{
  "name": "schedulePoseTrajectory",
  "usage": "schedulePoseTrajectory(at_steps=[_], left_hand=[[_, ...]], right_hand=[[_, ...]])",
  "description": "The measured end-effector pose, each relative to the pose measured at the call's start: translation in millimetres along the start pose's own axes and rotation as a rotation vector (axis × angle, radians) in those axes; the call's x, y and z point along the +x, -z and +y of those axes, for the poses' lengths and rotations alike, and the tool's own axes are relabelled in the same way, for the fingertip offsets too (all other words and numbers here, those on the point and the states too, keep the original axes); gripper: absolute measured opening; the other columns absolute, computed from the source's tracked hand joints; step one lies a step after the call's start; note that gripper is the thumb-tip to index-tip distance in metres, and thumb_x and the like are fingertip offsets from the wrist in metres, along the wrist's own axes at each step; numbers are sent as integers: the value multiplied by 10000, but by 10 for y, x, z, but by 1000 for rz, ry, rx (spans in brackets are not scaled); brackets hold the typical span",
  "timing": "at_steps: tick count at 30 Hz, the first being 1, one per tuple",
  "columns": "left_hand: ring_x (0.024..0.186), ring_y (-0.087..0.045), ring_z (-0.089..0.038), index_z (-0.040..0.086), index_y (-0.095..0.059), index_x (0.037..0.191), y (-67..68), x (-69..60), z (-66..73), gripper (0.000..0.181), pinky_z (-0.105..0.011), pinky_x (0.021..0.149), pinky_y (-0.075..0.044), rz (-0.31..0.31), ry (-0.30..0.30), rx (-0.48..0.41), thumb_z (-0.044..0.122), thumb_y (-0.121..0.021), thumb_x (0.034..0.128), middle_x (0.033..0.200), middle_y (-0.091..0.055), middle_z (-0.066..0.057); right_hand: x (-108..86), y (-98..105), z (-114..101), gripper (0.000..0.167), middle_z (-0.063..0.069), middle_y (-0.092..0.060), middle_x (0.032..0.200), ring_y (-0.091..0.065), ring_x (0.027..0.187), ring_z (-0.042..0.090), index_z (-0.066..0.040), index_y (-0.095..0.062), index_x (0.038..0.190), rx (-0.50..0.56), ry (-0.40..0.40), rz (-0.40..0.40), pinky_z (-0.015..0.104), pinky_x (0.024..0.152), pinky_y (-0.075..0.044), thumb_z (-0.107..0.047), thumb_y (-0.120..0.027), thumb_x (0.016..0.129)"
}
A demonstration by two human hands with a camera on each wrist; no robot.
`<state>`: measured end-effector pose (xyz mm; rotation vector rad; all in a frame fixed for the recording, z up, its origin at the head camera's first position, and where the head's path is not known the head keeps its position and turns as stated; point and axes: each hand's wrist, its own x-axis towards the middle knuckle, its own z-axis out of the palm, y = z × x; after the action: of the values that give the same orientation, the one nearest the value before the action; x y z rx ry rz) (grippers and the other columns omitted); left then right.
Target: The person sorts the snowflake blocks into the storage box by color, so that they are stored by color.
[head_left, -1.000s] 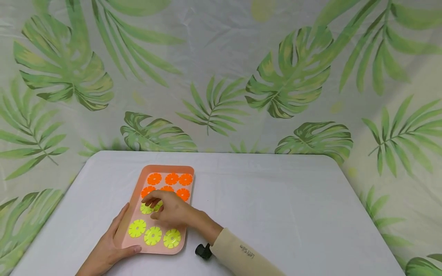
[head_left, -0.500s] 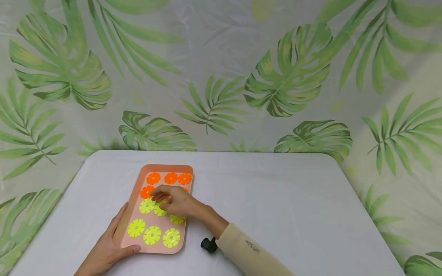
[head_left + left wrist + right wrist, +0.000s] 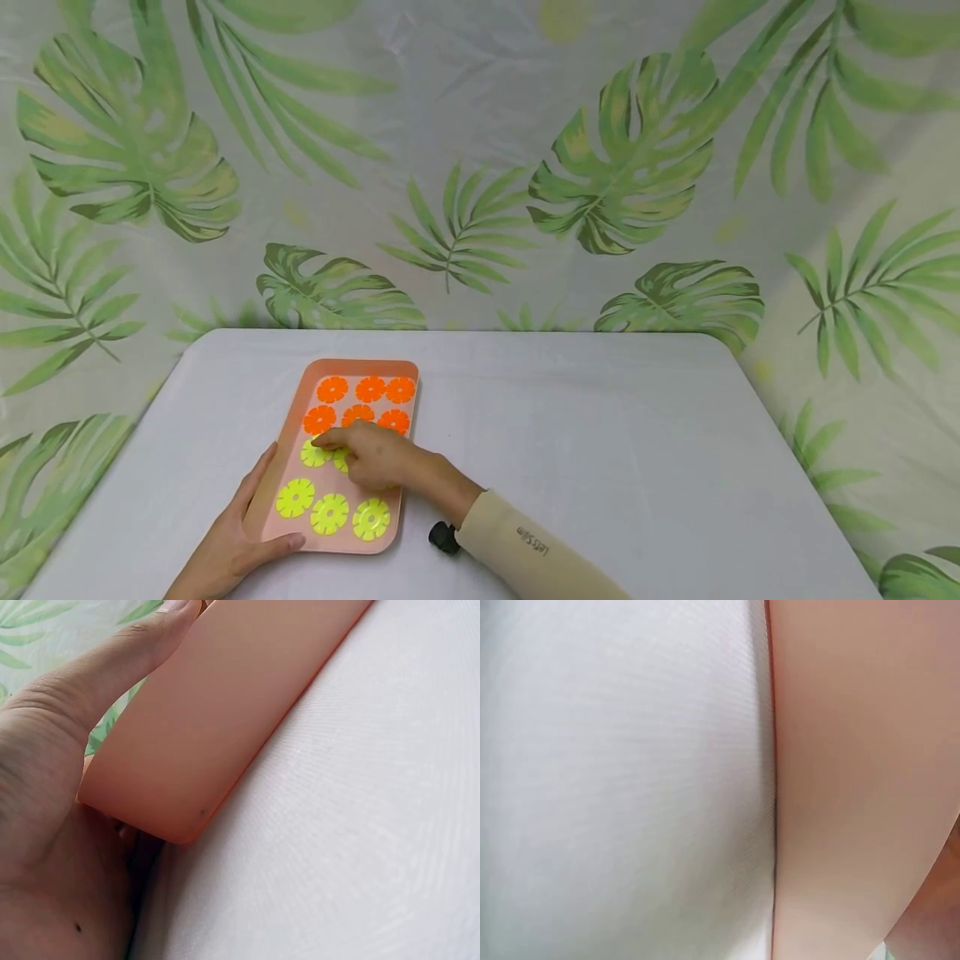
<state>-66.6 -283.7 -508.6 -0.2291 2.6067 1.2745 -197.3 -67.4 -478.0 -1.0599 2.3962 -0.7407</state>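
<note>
A pink rectangular tray [image 3: 291, 425] lies on the white table, left of centre. Notched flower-like discs sit in rows inside it: orange discs [image 3: 332, 389] in the far half, yellow-green discs [image 3: 330, 514] in the near half. My left hand [image 3: 228, 543] grips the near left corner, thumb over the near rim and fingers along the left side. Over the tray's middle, my right hand [image 3: 382, 457] has its index finger extended to a yellow-green disc [image 3: 312, 455], apparently touching it; the other fingers are curled in. That hand partly covers nearby discs. The right wrist view shows mostly the tray's outer wall [image 3: 855, 765].
A white cloth covers the table [image 3: 585, 450], which extends to the right of the tray. Behind it hangs a leaf-patterned curtain [image 3: 480, 125]. A small black device [image 3: 444, 537] is beside the right sleeve [image 3: 525, 546].
My right hand shifted right and slightly up, then back left and down; its index finger now reaches out to the left yellow-green disc. The left hand and tray have barely moved.
</note>
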Motion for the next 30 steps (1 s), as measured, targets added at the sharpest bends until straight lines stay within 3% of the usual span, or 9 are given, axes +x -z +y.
schedulePoseTrajectory(at_steps=[5,10,15,19,25,28,30], left_hand=[[1336,-366,-346,523,110,1621,-6,12,4,1250,-450,1006,-418,-14,31,-11,379,-859,845,1734,-136,-213],[1338,-359,-327,501,100,1633,-6,25,11,1252,-438,1012,-407,-11,17,-10,366,-863,843,1738,-136,-199],[1352,-358,-350,500,111,1631,7,40,10,1256,-452,1011,-413,-23,15,-11,363,-860,846,1736,-122,-215],[1370,-351,-387,513,145,1617,17,47,6,1267,-491,1024,-418,-56,53,-8,394,-854,847,1738,-81,-229],[1383,-350,-403,502,155,1619,61,54,40,1199,-500,1025,-442,-62,93,25,477,-796,888,1749,-53,-219],[1425,-342,-414,503,114,1628,80,50,98,1115,-555,1052,-437,-27,66,15,497,-752,926,1748,-76,-222],[1414,-407,-420,470,61,1651,88,48,147,1075,-519,1020,-474,17,19,23,493,-742,938,1722,-178,-230]], right_hand=[[-2,-33,-36,601,-178,-602,1469,-545,1315,11,-359,-570,1491,-33,7,-30,210,1138,-434,-22,-559,993],[-8,-34,-31,618,-182,-617,1450,-547,1315,-1,-340,-568,1492,-9,16,-21,207,1150,-424,6,-555,980],[-33,11,20,560,-158,-667,1386,-603,1249,6,-289,-612,1441,159,47,68,167,1045,-479,41,-519,998],[-103,74,106,461,-88,-690,1353,-634,1195,52,-219,-655,1376,282,68,149,155,949,-505,30,-524,1011],[-276,267,242,340,48,-700,1347,-653,1192,178,-103,-669,1342,324,113,254,217,977,-533,-36,-626,1011],[-380,409,320,368,80,-672,1380,-639,1233,245,-96,-643,1369,325,114,302,258,993,-542,-48,-646,1004],[-454,498,391,384,93,-652,1388,-620,1255,282,-105,-629,1384,323,108,338,298,1004,-547,-61,-654,1003]])
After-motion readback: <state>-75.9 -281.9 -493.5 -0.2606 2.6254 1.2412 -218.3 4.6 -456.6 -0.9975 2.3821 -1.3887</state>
